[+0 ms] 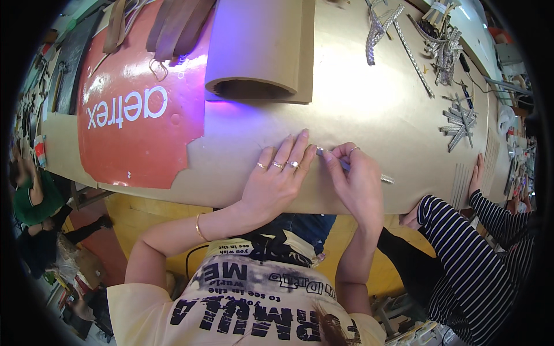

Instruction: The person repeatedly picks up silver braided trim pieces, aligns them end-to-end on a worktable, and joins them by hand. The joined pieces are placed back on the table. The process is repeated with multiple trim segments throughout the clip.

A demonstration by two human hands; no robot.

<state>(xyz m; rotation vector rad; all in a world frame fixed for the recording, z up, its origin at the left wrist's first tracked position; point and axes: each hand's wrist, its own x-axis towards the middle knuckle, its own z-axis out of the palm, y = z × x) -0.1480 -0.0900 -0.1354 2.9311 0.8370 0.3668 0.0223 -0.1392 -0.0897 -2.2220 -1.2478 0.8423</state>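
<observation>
My left hand [277,181] lies with its fingers stretched out over the gold-coloured table top [254,124]. Its thumb side touches the near end of a narrow silver braided strip [388,179]. My right hand [359,179] is closed in a pinch on that strip, thumb against fingers, close beside the left fingertips. The strip's other end sticks out to the right of my right hand, flat on the table. Part of the strip is hidden under my right fingers.
A thick tan roll [254,52] stands beyond my hands. Left of it lies a red sheet [135,144] with brown straps [179,29]. Braided strips [412,57] and a pile of short silver pieces [460,122] lie right. A co-worker's hand [476,173] rests at the right edge.
</observation>
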